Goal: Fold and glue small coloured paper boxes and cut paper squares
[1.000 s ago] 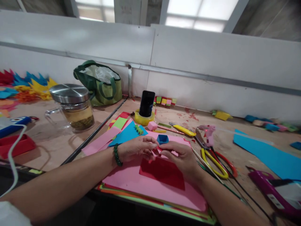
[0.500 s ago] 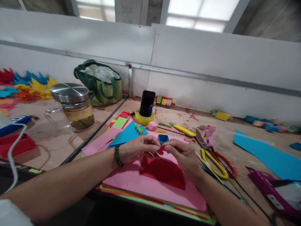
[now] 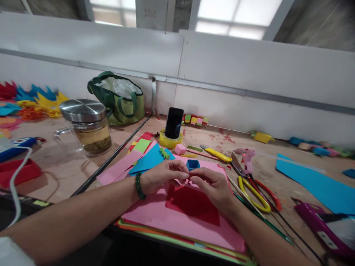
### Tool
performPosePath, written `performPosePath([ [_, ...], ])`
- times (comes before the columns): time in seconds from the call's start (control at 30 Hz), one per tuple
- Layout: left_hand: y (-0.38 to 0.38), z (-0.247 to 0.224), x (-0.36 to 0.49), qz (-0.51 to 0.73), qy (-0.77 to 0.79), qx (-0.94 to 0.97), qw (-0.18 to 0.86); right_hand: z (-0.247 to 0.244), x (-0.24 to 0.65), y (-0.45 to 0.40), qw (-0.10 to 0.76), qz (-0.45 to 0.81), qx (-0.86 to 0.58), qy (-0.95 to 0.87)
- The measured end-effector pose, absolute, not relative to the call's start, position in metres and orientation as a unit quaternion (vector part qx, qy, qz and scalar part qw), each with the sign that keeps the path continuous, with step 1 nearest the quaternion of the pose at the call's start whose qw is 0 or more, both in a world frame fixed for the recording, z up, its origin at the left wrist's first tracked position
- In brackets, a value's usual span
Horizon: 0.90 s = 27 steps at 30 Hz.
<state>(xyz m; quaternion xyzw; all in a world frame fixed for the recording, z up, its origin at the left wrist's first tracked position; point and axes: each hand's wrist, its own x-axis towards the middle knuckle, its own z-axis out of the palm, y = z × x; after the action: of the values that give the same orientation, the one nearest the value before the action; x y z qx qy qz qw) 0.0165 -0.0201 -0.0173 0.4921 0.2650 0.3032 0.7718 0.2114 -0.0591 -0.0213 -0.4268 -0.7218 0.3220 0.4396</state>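
Note:
Above a stack of pink sheets (image 3: 155, 218), my left hand (image 3: 168, 175) and my right hand (image 3: 212, 183) meet with their fingers closed in a pinch. A tiny reddish piece seems to show between the fingertips, mostly hidden by them. Under the hands a dark red sheet (image 3: 194, 207) lies on the pink stack. Just behind the fingertips stands a small open blue box (image 3: 193, 164). Blue paper (image 3: 148, 160) with small green cut pieces (image 3: 164, 153) lies beyond my left hand.
A phone (image 3: 174, 122) leans on a yellow tape roll (image 3: 171, 139). Scissors (image 3: 253, 194), a yellow cutter (image 3: 217, 154), a pink glue gun (image 3: 248, 159) and cables lie right. A glass mug (image 3: 93, 136) and green bag (image 3: 129, 107) stand left.
The red piece between my fingertips was plainly visible before and is now mostly hidden. My right hand's fingers have drawn in slightly to the left and lower.

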Motion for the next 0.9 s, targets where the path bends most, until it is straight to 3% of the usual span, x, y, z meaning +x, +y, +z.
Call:
performPosePath([
  [0.3,-0.023,-0.020,0.021,0.304,0.265,0.542,0.737,-0.017,0.204,-0.063,0.422,0.333,-0.424,-0.729],
  [0.4,-0.020,-0.013,0.018,0.345,0.286,0.615,0.649,-0.007,0.212,-0.063,0.405,0.291,-0.423,-0.757],
  [0.5,-0.005,-0.006,0.007,0.478,0.354,0.624,0.507,0.003,0.229,-0.057,0.373,0.197,-0.404,-0.811],
  [0.6,0.020,-0.008,-0.007,0.550,0.441,0.606,0.369,0.008,0.248,-0.048,0.286,0.127,-0.423,-0.850],
  [0.77,0.051,-0.029,-0.021,0.471,0.532,0.638,0.296,0.008,0.264,-0.040,0.154,0.157,-0.491,-0.843],
  [0.9,0.055,-0.046,-0.021,0.431,0.556,0.649,0.288,0.009,0.266,-0.039,0.197,0.142,-0.483,-0.841],
])
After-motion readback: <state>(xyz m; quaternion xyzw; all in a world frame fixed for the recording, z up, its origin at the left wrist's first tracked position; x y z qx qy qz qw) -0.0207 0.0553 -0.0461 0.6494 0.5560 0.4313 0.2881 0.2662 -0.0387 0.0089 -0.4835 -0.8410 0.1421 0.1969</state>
